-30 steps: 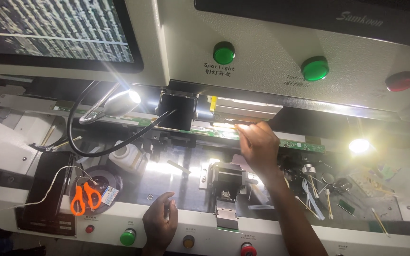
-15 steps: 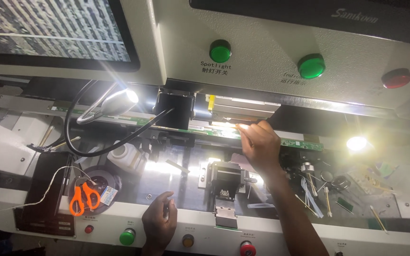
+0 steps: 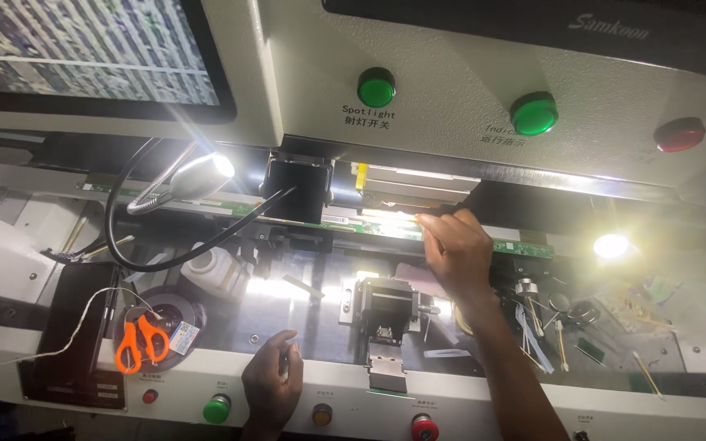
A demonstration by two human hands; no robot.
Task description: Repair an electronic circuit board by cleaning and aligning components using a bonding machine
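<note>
Right hand [image 3: 458,251] is up at the green board strip [image 3: 525,247] under the machine head, fingers curled, tips on the strip's edge; can't tell if it's pinching anything. Left hand [image 3: 274,382] rests loosely curled on the white front ledge [image 3: 492,400], holding nothing, between the green button [image 3: 217,408] and yellow button [image 3: 323,415]. Orange scissors [image 3: 140,343] lie well to the left.

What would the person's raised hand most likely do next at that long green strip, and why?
Probably a small nudge or press along the green circuit strip. The right hand has its fingertips right at the strip's lit edge below the machine head, while the left hand rests on the white front panel near the buttons. Whether the fingers pinch anything cannot be told.
</note>
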